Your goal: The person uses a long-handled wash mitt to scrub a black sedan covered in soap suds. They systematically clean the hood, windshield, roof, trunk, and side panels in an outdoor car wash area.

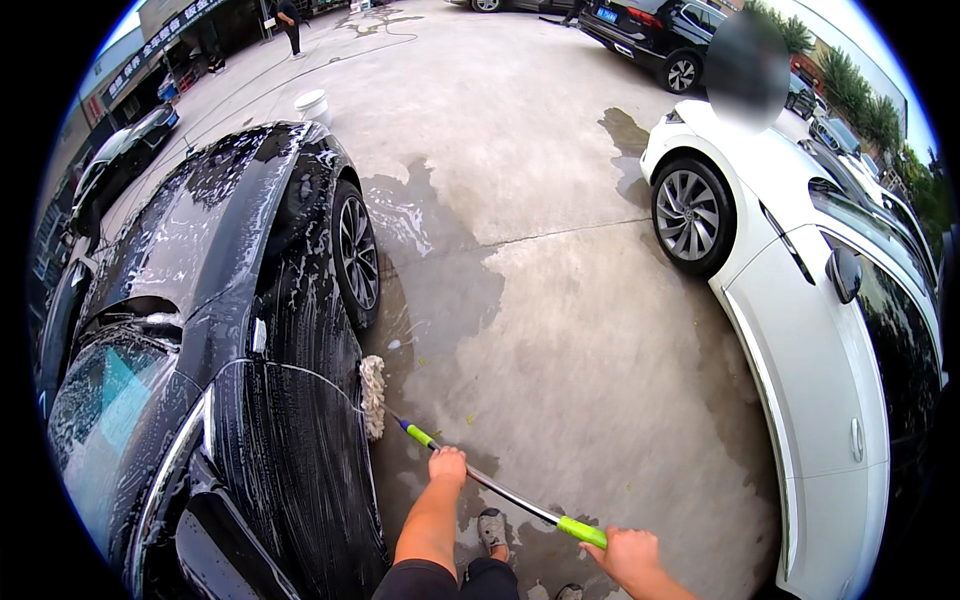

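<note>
Both my hands hold a long-handled wash mop with a silver pole and bright green grips. My left hand is wrapped round the pole just below the upper green grip. At the near end, my right hand closes on the lower green grip. The mop's shaggy off-white head rests against the lower side of a black car, behind its front wheel. White suds streak the car's door, fender and hood.
A white car stands along the right side. Beyond the black car's front is a white bucket. Wet patches mark the concrete. Farther off are a dark SUV, a hose on the ground and a person in dark clothes.
</note>
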Demonstrator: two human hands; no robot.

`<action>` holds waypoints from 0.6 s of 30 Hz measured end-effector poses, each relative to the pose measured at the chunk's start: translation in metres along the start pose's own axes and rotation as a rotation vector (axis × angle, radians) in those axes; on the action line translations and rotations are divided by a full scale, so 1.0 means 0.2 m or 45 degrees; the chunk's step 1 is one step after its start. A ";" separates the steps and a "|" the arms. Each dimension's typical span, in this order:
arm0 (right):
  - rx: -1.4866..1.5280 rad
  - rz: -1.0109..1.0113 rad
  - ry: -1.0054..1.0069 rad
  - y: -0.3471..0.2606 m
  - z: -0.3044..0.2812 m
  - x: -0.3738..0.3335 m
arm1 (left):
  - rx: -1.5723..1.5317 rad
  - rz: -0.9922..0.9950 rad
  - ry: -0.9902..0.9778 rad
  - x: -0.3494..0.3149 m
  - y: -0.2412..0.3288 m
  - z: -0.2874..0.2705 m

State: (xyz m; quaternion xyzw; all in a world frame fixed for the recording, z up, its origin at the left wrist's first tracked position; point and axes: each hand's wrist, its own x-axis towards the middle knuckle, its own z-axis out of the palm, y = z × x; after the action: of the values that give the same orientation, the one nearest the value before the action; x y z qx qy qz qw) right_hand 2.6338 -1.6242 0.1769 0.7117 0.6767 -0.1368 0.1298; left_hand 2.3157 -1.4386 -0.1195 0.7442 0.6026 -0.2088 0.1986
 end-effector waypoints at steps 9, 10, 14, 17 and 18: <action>-0.061 0.006 -0.010 0.08 -0.04 -0.09 | -0.127 0.009 0.034 -0.10 0.05 -0.06; -0.066 0.017 -0.036 0.14 0.00 -0.16 | -0.150 0.019 0.033 -0.17 0.09 0.01; -0.051 0.010 -0.066 0.40 0.15 -0.51 | -0.162 0.055 -0.029 -0.57 0.31 0.32; -0.037 -0.042 -0.063 0.63 0.30 -0.80 | -0.243 0.024 -0.116 -0.91 0.55 0.58; -0.028 -0.044 -0.078 0.71 0.37 -0.91 | -0.273 0.046 -0.098 -1.09 0.64 0.54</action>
State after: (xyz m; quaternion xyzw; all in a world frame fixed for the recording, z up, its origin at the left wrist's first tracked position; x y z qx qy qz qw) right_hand 2.7653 -1.8283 0.1764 0.6938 0.6861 -0.1532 0.1560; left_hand 2.3936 -1.6995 -0.0844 0.7209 0.5998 -0.1680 0.3039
